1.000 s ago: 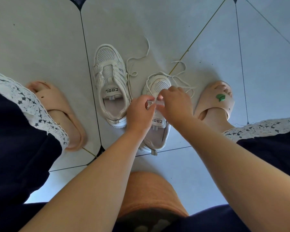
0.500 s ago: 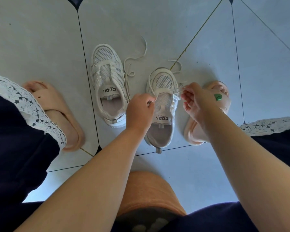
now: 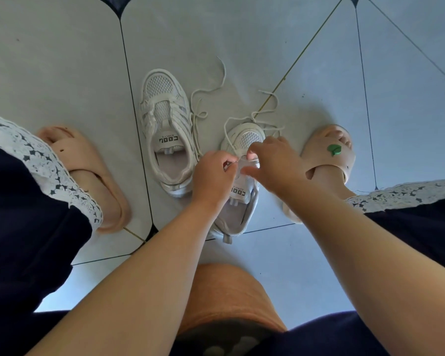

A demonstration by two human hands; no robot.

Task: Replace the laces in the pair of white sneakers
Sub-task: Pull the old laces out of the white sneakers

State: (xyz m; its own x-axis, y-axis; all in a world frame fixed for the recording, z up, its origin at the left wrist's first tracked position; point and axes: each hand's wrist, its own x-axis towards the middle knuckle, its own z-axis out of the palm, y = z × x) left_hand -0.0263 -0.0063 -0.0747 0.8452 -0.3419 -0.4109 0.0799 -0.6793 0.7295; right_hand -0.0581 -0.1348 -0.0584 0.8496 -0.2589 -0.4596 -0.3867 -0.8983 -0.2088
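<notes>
Over the tongue of the nearer sneaker (image 3: 249,137), the left hand (image 3: 213,173) pinches the lace (image 3: 267,93); whether the right hand (image 3: 274,160) grips it I cannot tell. Limp and light, the lace trails past that sneaker's toe and is probably best pinched near its stiff tip.

R hand (image 3: 272,163) has come back from over the slipper (image 3: 329,155) to the sneaker (image 3: 249,137) tongue, now just beside L hand (image 3: 212,173). Lace (image 3: 267,111), pulled taut to the right 0.5 s ago, lies slack again in loops past the toe.
</notes>
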